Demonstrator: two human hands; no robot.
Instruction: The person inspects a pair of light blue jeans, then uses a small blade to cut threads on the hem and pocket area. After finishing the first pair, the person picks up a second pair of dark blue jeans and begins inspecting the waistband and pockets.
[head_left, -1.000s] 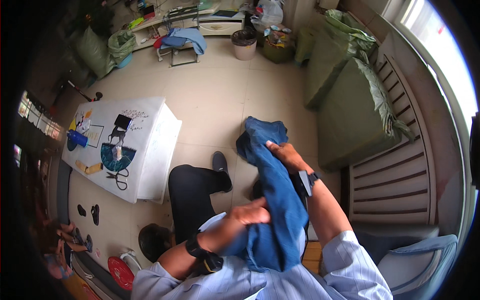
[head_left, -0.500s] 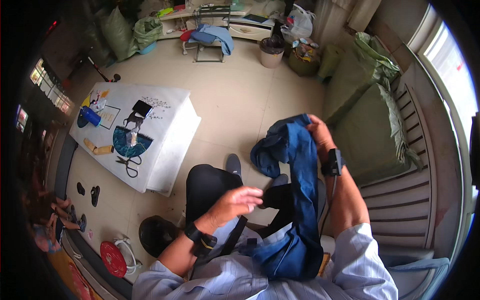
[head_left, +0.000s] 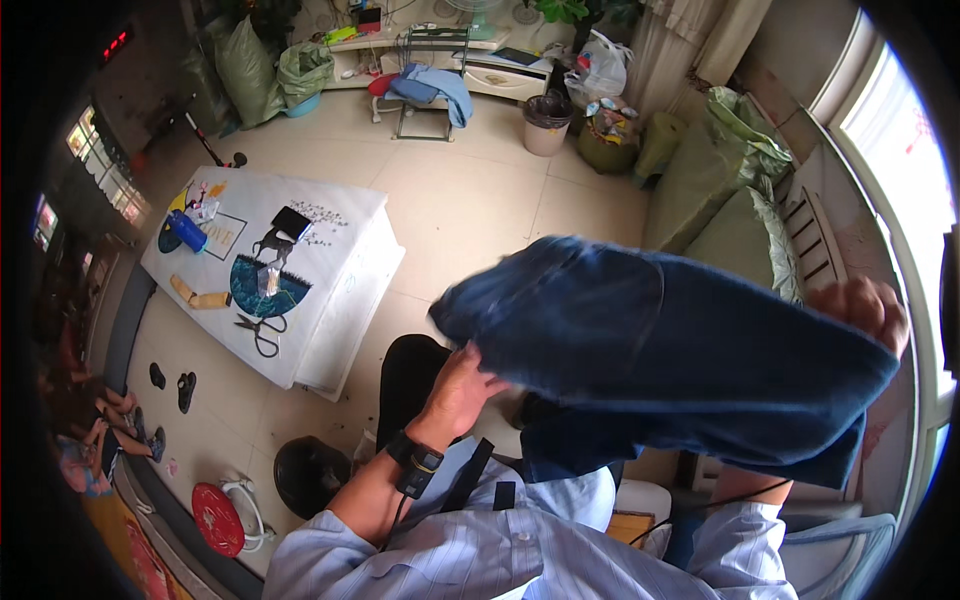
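Observation:
Blue denim jeans (head_left: 640,330) are spread in the air across my lap, blurred at the left end. My right hand (head_left: 865,312) is closed over their upper right edge, knuckles up; the cloth hides much of that forearm. Against the lower left edge of the denim is my left hand (head_left: 458,395), its thumb and fingers apart. Part of the denim extends beyond that hand to the left. Below it, a fold of the jeans hangs over my knees.
To the left stands a white-covered table (head_left: 345,300) bearing scissors (head_left: 262,335), a blue bottle (head_left: 187,231) and a dark phone-like object (head_left: 290,222). Large green sacks (head_left: 700,190) lean on a slatted bench (head_left: 812,235) at the right. Farther off are a bin (head_left: 546,125) and a chair with blue cloth (head_left: 435,88).
My right hand has swung right and outward, and the bunched jeans are now spread wide. My left hand, earlier free beside them, has moved slightly left and now meets the denim edge.

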